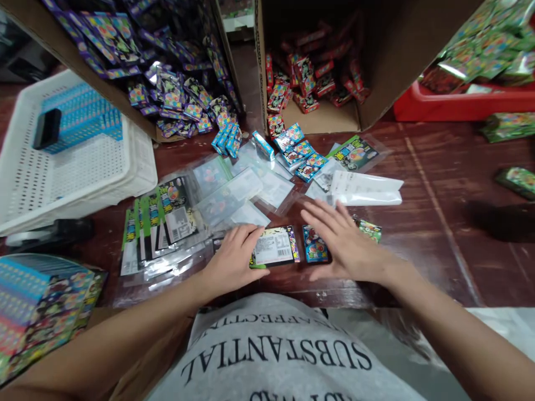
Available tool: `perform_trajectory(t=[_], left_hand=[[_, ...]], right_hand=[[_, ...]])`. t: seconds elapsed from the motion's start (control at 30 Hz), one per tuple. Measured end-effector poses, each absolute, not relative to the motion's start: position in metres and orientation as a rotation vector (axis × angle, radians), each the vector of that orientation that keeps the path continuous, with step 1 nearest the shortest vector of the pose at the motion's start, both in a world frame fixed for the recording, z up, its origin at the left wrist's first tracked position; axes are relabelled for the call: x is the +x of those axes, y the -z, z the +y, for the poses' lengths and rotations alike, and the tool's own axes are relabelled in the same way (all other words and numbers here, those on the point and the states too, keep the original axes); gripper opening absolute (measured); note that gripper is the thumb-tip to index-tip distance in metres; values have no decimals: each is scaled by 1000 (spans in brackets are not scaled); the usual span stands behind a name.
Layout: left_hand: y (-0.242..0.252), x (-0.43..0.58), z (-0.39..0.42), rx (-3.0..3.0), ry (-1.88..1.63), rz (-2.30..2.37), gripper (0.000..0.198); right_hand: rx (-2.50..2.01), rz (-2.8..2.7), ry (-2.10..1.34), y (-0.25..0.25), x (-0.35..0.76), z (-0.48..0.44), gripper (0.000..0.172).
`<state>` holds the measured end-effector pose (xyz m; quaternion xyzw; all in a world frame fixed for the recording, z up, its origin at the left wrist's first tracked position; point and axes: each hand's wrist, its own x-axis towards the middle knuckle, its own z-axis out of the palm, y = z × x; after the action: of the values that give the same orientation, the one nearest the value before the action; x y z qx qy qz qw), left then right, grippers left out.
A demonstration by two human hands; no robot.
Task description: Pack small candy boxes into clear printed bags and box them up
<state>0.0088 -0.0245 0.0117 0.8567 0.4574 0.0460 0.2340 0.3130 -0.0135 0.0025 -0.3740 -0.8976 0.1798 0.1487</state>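
Both hands are low over the dark red table (430, 250), with the printed card pack and the small blue packet right between them. Left hand (236, 253) curves around the left end of the card pack (273, 247), thumb apart from the fingers; whether it actually grips, I cannot tell. Right hand (340, 239) is open, fingers spread, partly covering the blue packet (315, 245), and a green packet (370, 230) peeks out just beyond it on the right. Look to the far side: a left cardboard box (104, 92) tips out a mass of purple packets (171, 92), while a right cardboard box (397, 50) holds red packets (307, 75). Far right, a red tub (460, 108) is heaped with green bags (489, 50). Over on the left, a white basket (142, 167) carries rows of light-blue boxes (90, 111) with a black object (48, 129) on top. Clear sleeves (234, 195) overlap beyond the hands. Harder to read now: both cardboard boxes run off the top edge, the red box's depths are in shadow, a colourful stack (37, 306) near left is cut off, and a dark shape (501, 220) at right is only a blur.
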Motion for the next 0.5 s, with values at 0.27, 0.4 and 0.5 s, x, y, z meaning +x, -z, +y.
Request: perform_trajectory(t=[0.27, 0.4, 0.5], left_hand=[[-2, 14, -23, 2350, -152, 1182, 96], [0, 16, -23, 2317, -172, 1188, 97], [0, 18, -24, 2327, -182, 1209, 94]], right_hand=[[-1095, -2566, -602, 4, 327, -9, 74], [-1087, -2552, -578, 9, 319, -10, 75], [-1168, -2558, -516, 7, 312, -18, 73]])
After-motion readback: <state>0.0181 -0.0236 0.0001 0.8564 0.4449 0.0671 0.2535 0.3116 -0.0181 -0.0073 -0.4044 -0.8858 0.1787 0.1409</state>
